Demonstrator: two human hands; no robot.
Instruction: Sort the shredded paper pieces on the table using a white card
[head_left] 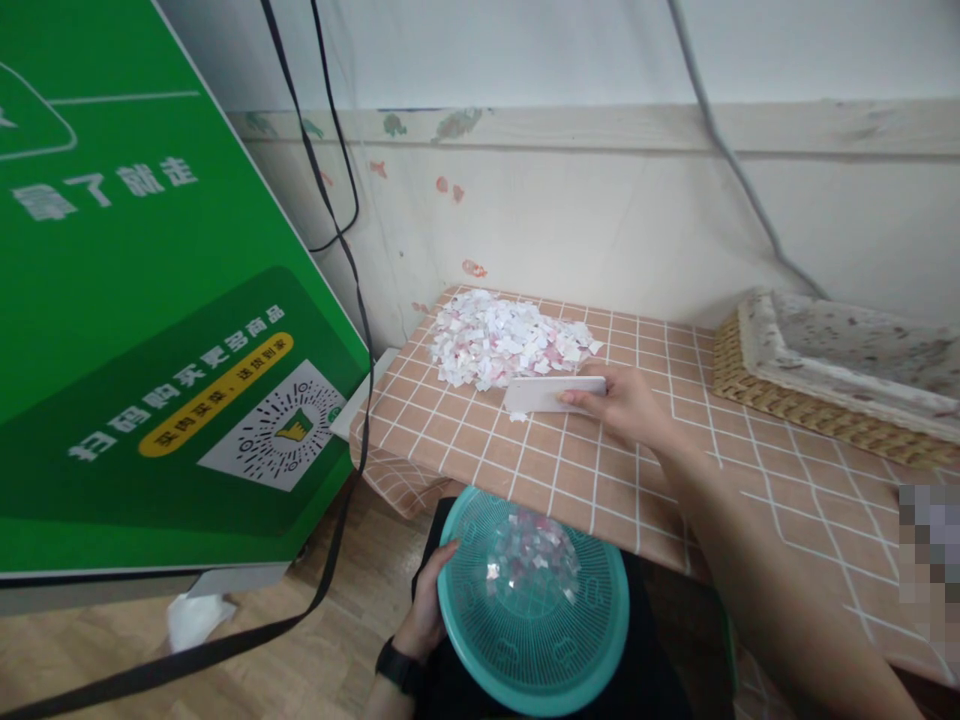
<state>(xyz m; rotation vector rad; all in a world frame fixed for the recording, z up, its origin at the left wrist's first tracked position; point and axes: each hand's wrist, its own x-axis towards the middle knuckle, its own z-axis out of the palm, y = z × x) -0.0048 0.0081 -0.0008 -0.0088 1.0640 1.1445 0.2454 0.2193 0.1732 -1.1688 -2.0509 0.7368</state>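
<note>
My left hand (431, 600) grips the left rim of a round teal plastic basket (536, 660), its fingers curled at the edge and partly hidden. The basket rests at my lap, just below the table edge. Small white and pink paper scraps (536, 555) lie at its bottom. Over the table, my right hand (619, 400) pinches one end of a flat, white, rectangular plate (536, 394), which stands on its long edge. This plate is at the near side of a heap of torn paper scraps (502, 335). One small scrap lies just in front of the plate.
A brown cloth with white grid lines covers the table (465, 435). At the right stands a lined wicker basket (832, 410) against the wall. A big green sign panel (187, 270) leans at the left, with a black strap (352, 480) hanging across it.
</note>
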